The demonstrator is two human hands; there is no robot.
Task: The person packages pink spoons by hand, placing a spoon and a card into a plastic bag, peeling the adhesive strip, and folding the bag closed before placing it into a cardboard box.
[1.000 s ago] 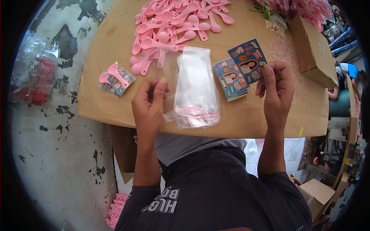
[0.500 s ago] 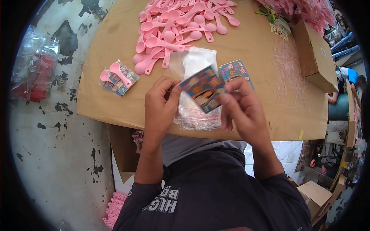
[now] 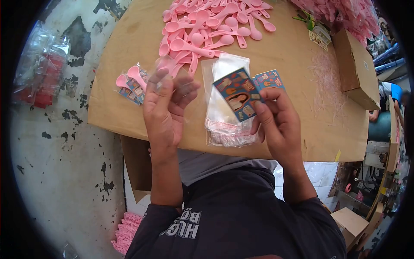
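Card [image 3: 237, 96] in the right hand [image 3: 280, 121]: from my remote seat I see thumb and fingers pinching its lower right edge, above the bag stack [image 3: 219, 108] and just beside the card stack [image 3: 268, 80]. Half a second ago the left hand [image 3: 164, 111] was up against the card's other edge; now the two have parted. The left fingers are spread, with clear film over their tips, a bag [image 3: 184, 82] by my judgement; whether they are inside it or behind it I cannot tell. I take this to mean card and bag are both in hand, yet apart.

The card looks thin, stiff and rectangular, with blue print. The stacked film is limp, see-through and creased, pinkish towards its near end. Beyond it I have a heap of spoons [image 3: 202, 33], smooth, pink and round-bowled, with holed handles. The table [image 3: 125, 47] has a dull tan surface, with wispy shreds [image 3: 324, 84] tangled at its right.
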